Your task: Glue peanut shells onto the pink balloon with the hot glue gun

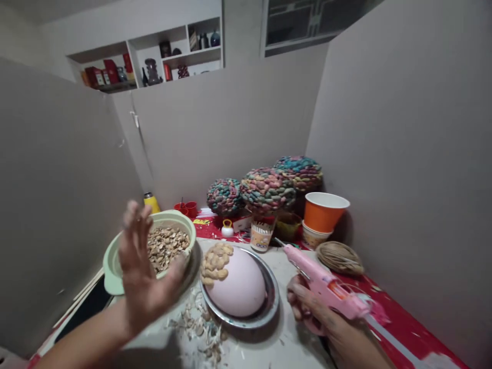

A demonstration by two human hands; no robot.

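Observation:
My left hand [148, 271] is raised in front of a pale green basin [112, 264] of peanut shells [169, 245], fingers spread and nothing held. At the right, my right hand [313, 307] grips a pink glue gun [319, 277], its nozzle pointing up and left. Between the hands a pale pink balloon-like ball [240, 287] rests in a metal bowl [273, 302]. Peanut shells [216, 263] cover its upper left part.
Shell scraps [200, 328] litter the table in front. Behind stand colourful shell-covered balls [265, 188], a patterned cup [261, 236], an orange bucket [325, 212] and a coil of cord [339, 257]. A yellow bottle [151, 202] stands behind the basin.

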